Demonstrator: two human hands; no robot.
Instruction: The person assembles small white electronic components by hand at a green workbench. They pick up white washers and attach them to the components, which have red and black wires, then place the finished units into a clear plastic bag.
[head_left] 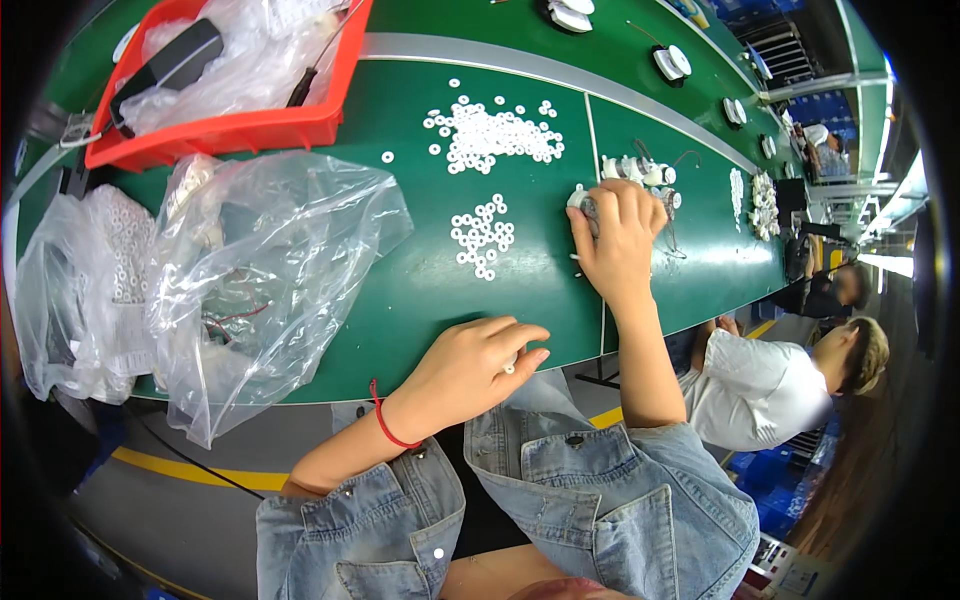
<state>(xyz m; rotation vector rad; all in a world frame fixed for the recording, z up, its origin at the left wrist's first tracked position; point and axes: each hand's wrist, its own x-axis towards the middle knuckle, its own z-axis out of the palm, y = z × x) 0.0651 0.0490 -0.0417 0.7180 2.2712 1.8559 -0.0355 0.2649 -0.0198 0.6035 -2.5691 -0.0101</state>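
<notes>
My left hand [455,368] is closed near the table's front edge, with a small white piece [510,367] showing between thumb and fingers; it looks like one of the white rings. Farther right, my right hand [622,240] grips a small motor [583,203] with a white end and a metal body, mostly hidden by the fingers. More small motors [650,172] with white parts and thin dark and red wires lie just beyond that hand. A large heap of white rings [500,137] spreads over the green table [400,290], and a smaller group of rings [483,235] lies nearer me.
A red bin [225,138] with plastic bags and a screwdriver stands at the back left. Clear bags [290,260] of rings and wired parts cover the left side. Beyond a metal rail, white parts [672,63] sit on a green surface. A person in white [760,385] sits at right.
</notes>
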